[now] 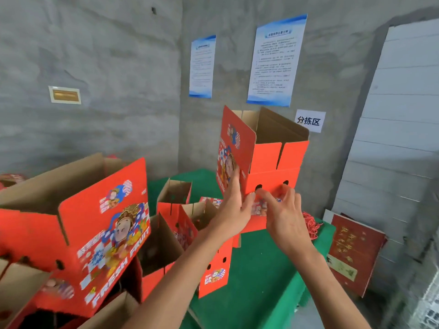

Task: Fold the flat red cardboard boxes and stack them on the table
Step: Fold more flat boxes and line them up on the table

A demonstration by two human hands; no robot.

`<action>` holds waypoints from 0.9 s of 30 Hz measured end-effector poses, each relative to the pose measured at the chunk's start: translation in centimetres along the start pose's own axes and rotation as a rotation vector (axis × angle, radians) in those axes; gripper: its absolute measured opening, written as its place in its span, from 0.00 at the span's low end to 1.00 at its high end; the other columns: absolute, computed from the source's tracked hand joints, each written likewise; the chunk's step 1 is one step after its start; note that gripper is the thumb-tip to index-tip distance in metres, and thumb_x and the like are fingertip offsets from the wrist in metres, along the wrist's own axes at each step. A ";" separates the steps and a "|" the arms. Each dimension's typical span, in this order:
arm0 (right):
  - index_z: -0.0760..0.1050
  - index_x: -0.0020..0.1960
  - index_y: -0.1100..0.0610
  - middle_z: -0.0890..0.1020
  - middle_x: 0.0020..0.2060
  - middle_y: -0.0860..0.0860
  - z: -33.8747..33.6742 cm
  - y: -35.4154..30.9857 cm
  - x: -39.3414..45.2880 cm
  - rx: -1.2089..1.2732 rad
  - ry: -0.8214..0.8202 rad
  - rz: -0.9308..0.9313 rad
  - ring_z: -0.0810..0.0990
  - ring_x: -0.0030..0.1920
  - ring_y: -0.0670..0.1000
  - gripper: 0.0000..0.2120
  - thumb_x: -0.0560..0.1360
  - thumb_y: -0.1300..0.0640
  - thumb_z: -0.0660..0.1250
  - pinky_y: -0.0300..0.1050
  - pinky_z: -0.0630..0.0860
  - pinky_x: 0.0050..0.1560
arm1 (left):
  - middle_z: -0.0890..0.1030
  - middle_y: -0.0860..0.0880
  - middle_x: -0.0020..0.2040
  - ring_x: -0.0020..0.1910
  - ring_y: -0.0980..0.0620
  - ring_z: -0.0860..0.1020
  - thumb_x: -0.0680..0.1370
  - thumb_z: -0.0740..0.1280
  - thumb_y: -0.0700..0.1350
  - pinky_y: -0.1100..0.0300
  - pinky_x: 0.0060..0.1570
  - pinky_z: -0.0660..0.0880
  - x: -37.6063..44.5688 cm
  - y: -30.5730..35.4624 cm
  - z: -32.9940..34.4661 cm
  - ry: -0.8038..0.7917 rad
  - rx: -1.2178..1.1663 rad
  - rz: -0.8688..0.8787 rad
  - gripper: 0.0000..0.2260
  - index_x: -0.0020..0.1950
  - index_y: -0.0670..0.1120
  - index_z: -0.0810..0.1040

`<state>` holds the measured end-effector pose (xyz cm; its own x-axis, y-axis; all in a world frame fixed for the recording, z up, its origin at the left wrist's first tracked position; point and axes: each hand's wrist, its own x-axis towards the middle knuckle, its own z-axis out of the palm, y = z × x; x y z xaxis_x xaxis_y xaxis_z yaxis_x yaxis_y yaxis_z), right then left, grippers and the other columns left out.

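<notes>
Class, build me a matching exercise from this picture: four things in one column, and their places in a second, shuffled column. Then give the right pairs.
Things:
1. raised red box
2. red string bundle
3. white sign with black characters
4. dark red flat board

Places:
A. leaning against the wall, right of the table
B. on the concrete wall
C. held in both hands
D. lying on the green table cover

Pairs: 1-C, 2-D, 3-B, 4-A
</notes>
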<state>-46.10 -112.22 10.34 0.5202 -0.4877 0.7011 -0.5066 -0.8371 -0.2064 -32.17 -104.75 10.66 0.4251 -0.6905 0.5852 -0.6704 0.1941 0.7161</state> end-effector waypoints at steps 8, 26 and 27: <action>0.75 0.71 0.44 0.68 0.62 0.62 11.7 12.0 4.6 0.023 -0.180 0.066 0.68 0.61 0.65 0.27 0.78 0.68 0.59 0.61 0.73 0.61 | 0.55 0.48 0.84 0.82 0.50 0.57 0.83 0.62 0.37 0.50 0.81 0.57 8.3 -10.2 10.7 -0.069 -0.024 -0.180 0.36 0.85 0.50 0.44; 0.51 0.82 0.36 0.53 0.79 0.64 38.7 20.2 12.7 0.295 -0.710 -0.181 0.55 0.79 0.66 0.34 0.83 0.57 0.60 0.69 0.69 0.69 | 0.67 0.48 0.80 0.79 0.49 0.66 0.86 0.62 0.46 0.48 0.77 0.66 17.0 -28.4 19.4 0.507 0.266 -0.693 0.27 0.83 0.48 0.57; 0.46 0.82 0.36 0.47 0.81 0.63 39.1 20.3 12.8 0.309 -0.721 -0.194 0.52 0.81 0.65 0.35 0.84 0.56 0.59 0.69 0.68 0.70 | 0.68 0.48 0.79 0.78 0.49 0.67 0.86 0.61 0.46 0.49 0.77 0.65 17.3 -28.7 19.3 0.519 0.284 -0.713 0.26 0.83 0.47 0.58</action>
<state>-22.85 -145.17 -11.58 0.9484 -0.2780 0.1523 -0.2037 -0.9027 -0.3791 -17.28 -135.70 -7.12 0.9675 -0.1691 0.1881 -0.2403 -0.3820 0.8924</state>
